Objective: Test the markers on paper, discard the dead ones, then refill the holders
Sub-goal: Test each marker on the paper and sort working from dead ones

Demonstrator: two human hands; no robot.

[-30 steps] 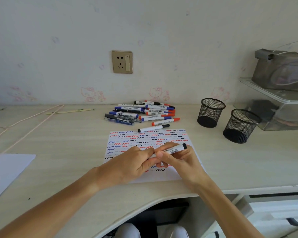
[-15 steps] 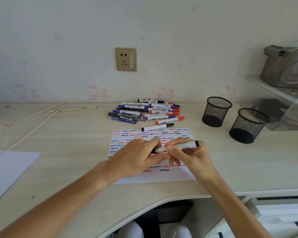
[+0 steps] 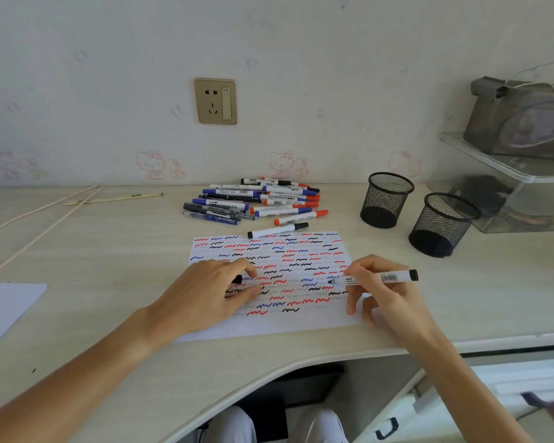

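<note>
Two hands work over the white squiggle-covered paper point(image 3: 269, 276) near the desk's front edge: your left hand point(image 3: 205, 292) pinches a small black cap point(image 3: 237, 279), and your right hand point(image 3: 384, 292) grips the uncapped white marker point(image 3: 376, 278), tip on the sheet. Mesh holders point(image 3: 386, 199) stand toward the back right corner.

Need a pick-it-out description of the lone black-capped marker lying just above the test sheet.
Start at the scribbled test paper in the middle of the desk. Along its far edge lies one white marker with black ends, nearer than the marker pile. It lies apart from the pile, and the orange-ended marker beside it differs in colour.
</note>
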